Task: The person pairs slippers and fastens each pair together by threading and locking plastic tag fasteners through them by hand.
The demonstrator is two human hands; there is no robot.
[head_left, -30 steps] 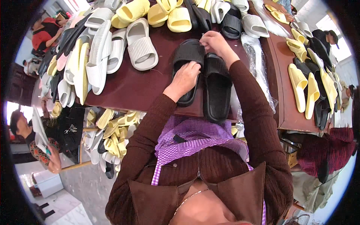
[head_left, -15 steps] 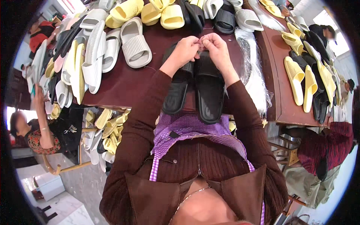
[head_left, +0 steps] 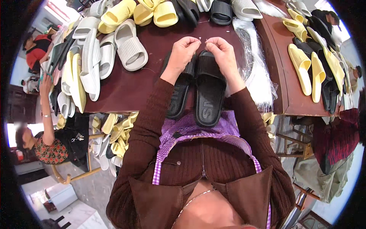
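My left hand (head_left: 184, 54) and my right hand (head_left: 222, 53) hover over the toe end of a pair of black slide sandals. Thumb and forefinger are pinched together on each hand, and the two pinches sit a small gap apart. Tiny pale bits show at the fingertips, too small to name. The left black slide (head_left: 178, 100) lies beside the right black slide (head_left: 209, 100), soles down, heels toward me and overhanging the table's near edge. My wrists and fingers partly hide their straps.
Grey slides (head_left: 131, 49) and yellow slides (head_left: 165, 14) line the left and far parts of the dark red table (head_left: 126, 93). A clear bag of thin white strands (head_left: 256, 72) lies to the right. More yellow slides (head_left: 299, 68) sit farther right. People sit at both sides.
My fingertips, which met over the slides, have drawn a little apart. The view has shifted slightly, and the person at the left has moved an arm.
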